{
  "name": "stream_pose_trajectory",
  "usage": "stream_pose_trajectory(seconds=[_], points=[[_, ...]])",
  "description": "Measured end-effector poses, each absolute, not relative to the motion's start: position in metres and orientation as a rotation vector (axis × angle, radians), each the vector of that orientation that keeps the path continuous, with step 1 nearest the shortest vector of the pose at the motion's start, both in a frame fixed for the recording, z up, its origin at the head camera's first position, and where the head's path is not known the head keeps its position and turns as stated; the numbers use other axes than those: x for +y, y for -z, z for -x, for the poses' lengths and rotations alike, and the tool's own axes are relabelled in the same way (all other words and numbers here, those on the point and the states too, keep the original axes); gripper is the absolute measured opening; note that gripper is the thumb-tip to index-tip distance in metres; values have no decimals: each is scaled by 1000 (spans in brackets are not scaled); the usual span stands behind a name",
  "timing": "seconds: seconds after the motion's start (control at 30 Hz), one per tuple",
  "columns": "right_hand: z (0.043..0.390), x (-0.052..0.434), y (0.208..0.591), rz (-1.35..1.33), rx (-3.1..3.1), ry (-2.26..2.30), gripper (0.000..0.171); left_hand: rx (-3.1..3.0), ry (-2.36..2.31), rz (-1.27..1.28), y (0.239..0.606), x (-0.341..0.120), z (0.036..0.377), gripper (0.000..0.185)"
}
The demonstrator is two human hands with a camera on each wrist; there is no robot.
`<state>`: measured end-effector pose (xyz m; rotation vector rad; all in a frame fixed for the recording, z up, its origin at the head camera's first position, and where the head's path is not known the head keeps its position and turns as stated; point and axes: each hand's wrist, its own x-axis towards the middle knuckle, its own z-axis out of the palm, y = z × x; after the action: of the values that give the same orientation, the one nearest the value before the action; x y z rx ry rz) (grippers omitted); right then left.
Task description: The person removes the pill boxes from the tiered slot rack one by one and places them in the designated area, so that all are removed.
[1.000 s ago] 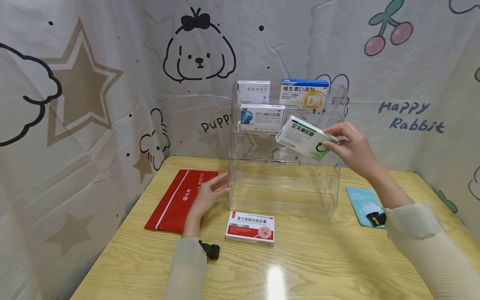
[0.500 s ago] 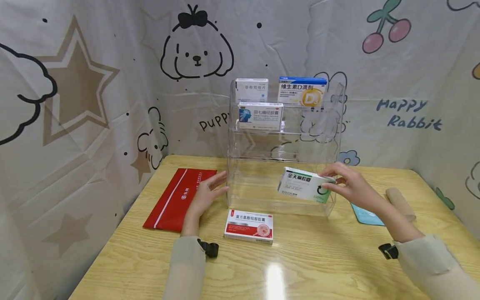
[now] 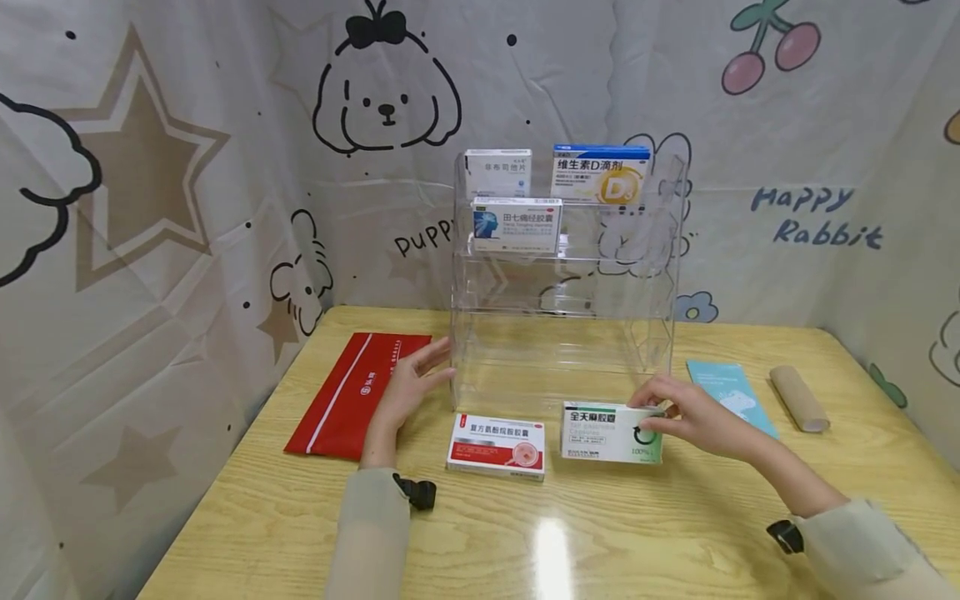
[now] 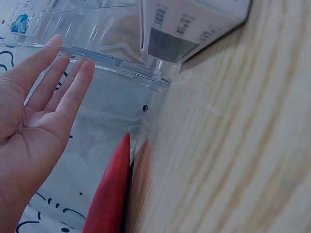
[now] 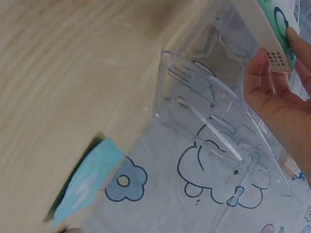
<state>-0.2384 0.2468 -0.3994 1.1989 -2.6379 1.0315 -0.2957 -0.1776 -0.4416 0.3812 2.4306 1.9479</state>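
A light wooden table point(image 3: 637, 525) sits before cartoon-print curtains point(image 3: 187, 167). The right hand point(image 3: 693, 417) pinches a green-and-white box point(image 3: 611, 432), seemingly resting on the table. The left hand point(image 3: 408, 392), fingers straight, holds nothing beside a clear shelf rack point(image 3: 660, 250).

Right hand point(image 3: 693, 417) brought green box point(image 3: 611, 432) down from shelf point(image 3: 667, 250) onto table point(image 3: 600, 525), beside red box point(image 3: 497, 446).

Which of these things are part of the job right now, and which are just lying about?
In play: green-and-white box, gripped by the right hand; clear rack, with the open left hand at its side; red-and-white box; three boxes on the upper tiers.
Lying about: red pouch, blue card, cardboard tube.
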Motion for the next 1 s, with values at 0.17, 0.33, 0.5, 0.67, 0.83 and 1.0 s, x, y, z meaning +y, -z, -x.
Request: stream_pose_trajectory(seconds=[0.17,0.33,0.5,0.67,0.83,1.0], points=[[235,248,408,-1212,-2695,-1046,19,2444,-1944,-378,442,-178,296,59],[234,249,416,-1205,-2741,-1028,18,2440,-1947,-366,442,-178,297,59],[233,248,421,-1164,-2790,-989,17,2448,-1938,-358,443,-179,296,59],[232,246,422,-1117,-2826,-906,17,2445,-1938,-356,442,-179,295,59],[233,246,426,-1089,-2864,-858,17,2444,-1935,-360,443,-178,295,61],[235,246,431,-1048,-2897,-814,18,2448,-1934,-377,442,-178,295,59]])
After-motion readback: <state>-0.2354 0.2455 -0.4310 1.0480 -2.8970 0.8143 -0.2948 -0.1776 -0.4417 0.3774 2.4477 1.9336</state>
